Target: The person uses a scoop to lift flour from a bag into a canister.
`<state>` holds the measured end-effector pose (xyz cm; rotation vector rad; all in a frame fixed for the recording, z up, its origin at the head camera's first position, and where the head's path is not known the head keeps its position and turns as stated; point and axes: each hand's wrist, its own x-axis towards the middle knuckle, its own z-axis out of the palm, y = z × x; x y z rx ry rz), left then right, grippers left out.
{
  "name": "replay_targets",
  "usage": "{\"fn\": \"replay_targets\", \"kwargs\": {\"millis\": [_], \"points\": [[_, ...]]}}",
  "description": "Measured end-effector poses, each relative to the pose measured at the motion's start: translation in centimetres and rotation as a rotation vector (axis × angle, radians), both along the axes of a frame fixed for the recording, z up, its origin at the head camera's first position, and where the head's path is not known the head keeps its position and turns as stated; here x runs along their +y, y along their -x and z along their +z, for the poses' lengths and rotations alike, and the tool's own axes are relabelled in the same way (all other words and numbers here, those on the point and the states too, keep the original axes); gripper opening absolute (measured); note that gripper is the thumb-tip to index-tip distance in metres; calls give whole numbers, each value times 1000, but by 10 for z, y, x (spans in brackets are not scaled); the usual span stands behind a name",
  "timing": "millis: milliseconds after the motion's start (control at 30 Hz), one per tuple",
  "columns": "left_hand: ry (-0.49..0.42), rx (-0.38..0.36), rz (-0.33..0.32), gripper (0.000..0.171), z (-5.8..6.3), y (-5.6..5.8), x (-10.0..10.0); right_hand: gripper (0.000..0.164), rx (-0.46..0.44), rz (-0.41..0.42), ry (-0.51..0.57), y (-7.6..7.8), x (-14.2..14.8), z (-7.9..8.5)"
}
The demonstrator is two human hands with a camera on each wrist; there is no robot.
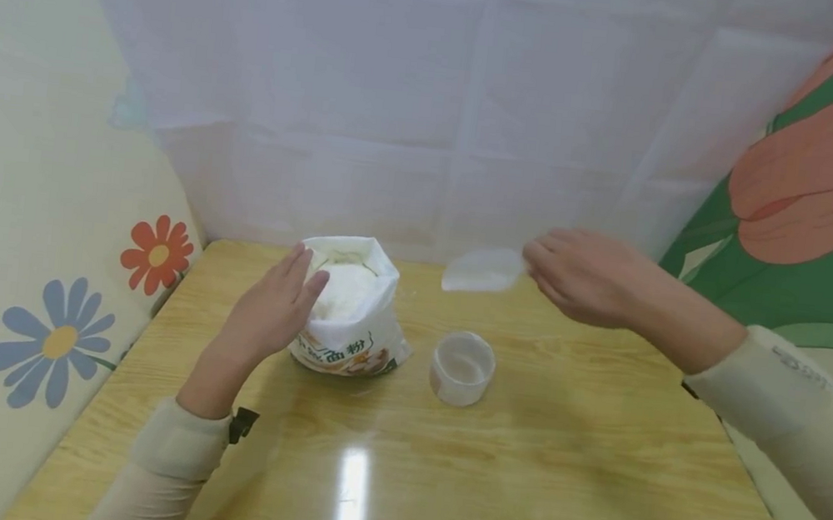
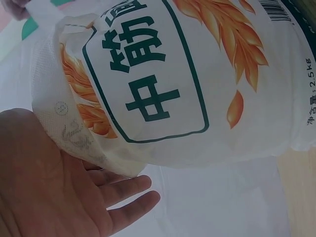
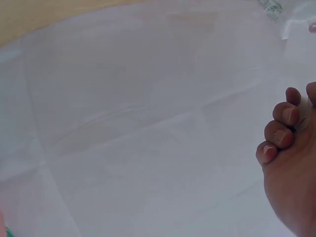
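An opened white flour bag [image 1: 335, 327] stands upright, its rim spread around white flour [image 1: 344, 291]. My left hand [image 1: 269, 304] rests against the bag's left side near the rim, fingers extended. In the left wrist view, the hand [image 2: 64, 182] lies beside the printed bag [image 2: 232, 133]. My right hand [image 1: 588, 276] grips a translucent white scoop [image 1: 485, 271], which is blurred and held above the table. Curled fingers of the right hand [image 3: 291, 158] show in the right wrist view, where the scoop is mostly hidden. Below the scoop stands a small clear round container [image 1: 462, 369].
The wooden table [image 1: 456, 473] backs onto a white hanging cloth [image 1: 364, 104]. Flower-patterned fabric [image 1: 38, 198] borders the left side, and green and pink fabric [image 1: 830, 191] the right. The round container stands just right of the bag.
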<state>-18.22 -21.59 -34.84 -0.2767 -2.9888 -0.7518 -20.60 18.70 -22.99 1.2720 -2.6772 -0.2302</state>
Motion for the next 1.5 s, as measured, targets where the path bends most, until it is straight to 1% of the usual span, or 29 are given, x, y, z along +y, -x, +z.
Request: {"fn": "replay_targets", "kwargs": {"millis": [167, 400, 633, 833, 1067, 1200, 1333, 1500], "points": [[-4, 3, -11, 88, 1, 1, 0, 17, -19, 30, -22, 8, -29, 9], [0, -5, -4, 90, 2, 0, -1, 15, -1, 86, -66, 18, -61, 12], [13, -19, -5, 91, 2, -1, 2, 14, -19, 86, -120, 27, -83, 14], [29, -40, 4, 92, 4, -2, 4, 15, -54, 75, -160, 34, -103, 12], [40, -22, 2, 90, 7, -1, 7, 20, -75, 123, -226, 38, -129, 9], [46, -29, -9, 89, 6, 0, 9, 24, -102, 99, -258, 37, -136, 5], [55, -33, -20, 89, 5, 2, 8, 28, -105, 81, -266, 37, -138, 0], [63, -31, -22, 89, 4, 4, 6, 26, -98, 100, -239, 39, -145, -8]]}}
